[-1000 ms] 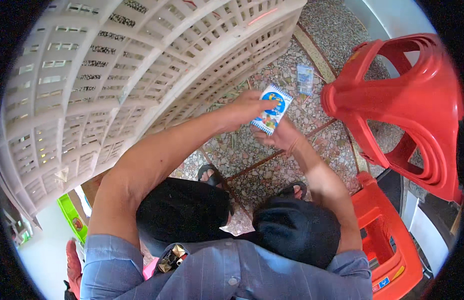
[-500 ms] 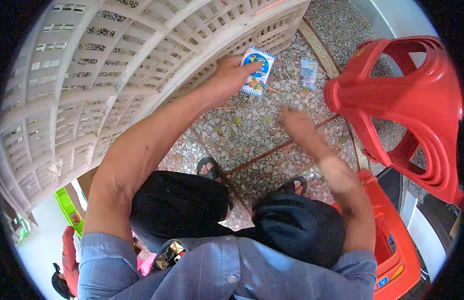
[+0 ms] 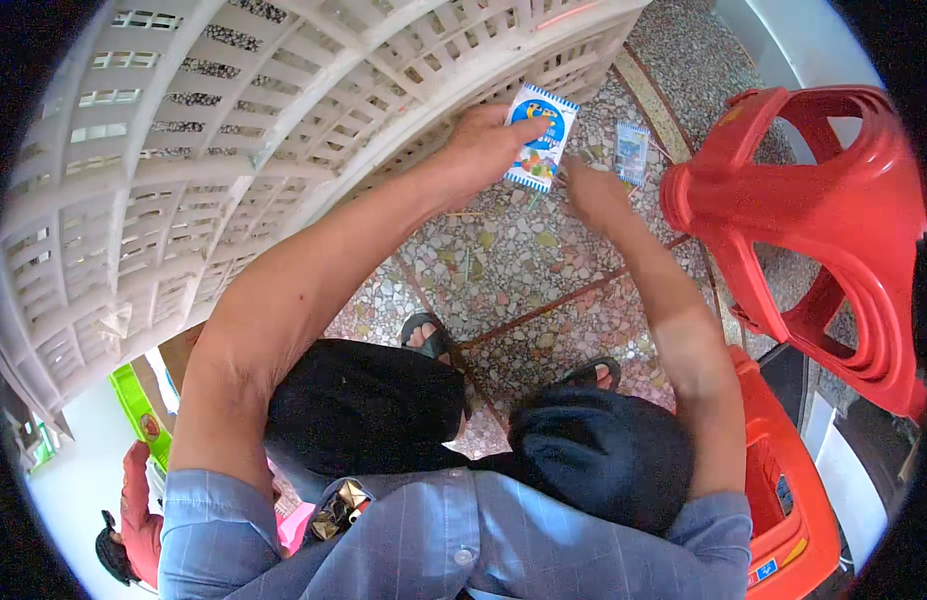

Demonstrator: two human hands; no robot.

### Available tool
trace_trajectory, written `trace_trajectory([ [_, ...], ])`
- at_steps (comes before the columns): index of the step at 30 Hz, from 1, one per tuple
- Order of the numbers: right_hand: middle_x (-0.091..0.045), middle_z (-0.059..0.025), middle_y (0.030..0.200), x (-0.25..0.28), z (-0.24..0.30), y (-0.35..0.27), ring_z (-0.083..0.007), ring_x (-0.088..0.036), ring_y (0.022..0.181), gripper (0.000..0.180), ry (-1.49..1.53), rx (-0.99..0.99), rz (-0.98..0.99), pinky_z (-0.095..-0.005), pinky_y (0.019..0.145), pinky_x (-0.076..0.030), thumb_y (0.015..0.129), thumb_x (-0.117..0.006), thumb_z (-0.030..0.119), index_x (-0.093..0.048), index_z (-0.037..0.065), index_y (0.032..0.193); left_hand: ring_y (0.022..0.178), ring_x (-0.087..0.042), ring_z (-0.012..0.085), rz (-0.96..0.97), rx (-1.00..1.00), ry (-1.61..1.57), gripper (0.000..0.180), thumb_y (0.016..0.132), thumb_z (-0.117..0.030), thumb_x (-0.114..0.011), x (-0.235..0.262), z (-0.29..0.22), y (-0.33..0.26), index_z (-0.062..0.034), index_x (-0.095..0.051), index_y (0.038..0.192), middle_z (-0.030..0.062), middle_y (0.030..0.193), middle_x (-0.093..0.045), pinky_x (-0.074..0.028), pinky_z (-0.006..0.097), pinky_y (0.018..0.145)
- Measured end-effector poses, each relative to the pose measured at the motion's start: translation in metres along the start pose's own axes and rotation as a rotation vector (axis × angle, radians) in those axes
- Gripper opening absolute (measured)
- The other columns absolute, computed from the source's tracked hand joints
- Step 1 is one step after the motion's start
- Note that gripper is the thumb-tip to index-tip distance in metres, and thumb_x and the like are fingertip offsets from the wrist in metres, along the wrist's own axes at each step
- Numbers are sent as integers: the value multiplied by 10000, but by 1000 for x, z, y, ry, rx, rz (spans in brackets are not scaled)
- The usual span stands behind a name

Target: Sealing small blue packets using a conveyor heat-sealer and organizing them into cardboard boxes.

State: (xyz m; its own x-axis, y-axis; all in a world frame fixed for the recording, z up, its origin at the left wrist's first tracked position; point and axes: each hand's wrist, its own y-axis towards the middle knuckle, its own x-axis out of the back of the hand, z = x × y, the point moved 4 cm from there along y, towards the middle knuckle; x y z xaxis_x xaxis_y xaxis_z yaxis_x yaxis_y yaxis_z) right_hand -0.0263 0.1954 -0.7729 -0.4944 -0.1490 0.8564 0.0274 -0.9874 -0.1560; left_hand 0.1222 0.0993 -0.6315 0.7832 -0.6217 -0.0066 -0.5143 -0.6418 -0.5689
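Note:
A small white and blue packet (image 3: 539, 140) with striped ends and colourful pictures is gripped in my left hand (image 3: 486, 140), thumb across its front. My right hand (image 3: 595, 196) is just beside the packet's lower right edge. Its fingers look curled together, and whatever they hold, if anything, is too small or hidden to name. A second, smaller packet (image 3: 631, 153), pale with a blue-grey middle, lies on the speckled stone floor (image 3: 503, 270) to the right of my hands. Thin sticks lie scattered on the floor under and around the packet.
A large white slatted plastic crate (image 3: 253, 170) stands tilted along the left and top. At the right a red plastic stool (image 3: 803, 190) lies on its side, with another red stool or frame (image 3: 808, 500) below it. My sandalled feet are below my hands. Another person's sleeve (image 3: 138, 510) shows at lower left.
My right hand has moved up to the packet's lower edge. My left hand and the packet have shifted slightly right, and the whole view has moved a little too.

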Motion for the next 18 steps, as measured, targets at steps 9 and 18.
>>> trace_trajectory([
  [9,-695,-269,1007,-19,6,20,-393,-706,891,313,-276,-64,315,-469,720,-578,932,-457,108,-517,-48,1196,806,-691,138,58,-32,9,276,958,-269,-644,1,8,11,-7,-691,1031,82,944,-723,-578,312,703],
  [18,-708,-185,997,-34,58,10,-344,-722,855,291,-248,-94,213,-454,727,-576,919,-506,121,-624,-10,1150,793,-684,129,18,-12,39,275,953,-270,-652,-4,2,7,-11,-697,1033,61,938,-722,-565,299,689],
])
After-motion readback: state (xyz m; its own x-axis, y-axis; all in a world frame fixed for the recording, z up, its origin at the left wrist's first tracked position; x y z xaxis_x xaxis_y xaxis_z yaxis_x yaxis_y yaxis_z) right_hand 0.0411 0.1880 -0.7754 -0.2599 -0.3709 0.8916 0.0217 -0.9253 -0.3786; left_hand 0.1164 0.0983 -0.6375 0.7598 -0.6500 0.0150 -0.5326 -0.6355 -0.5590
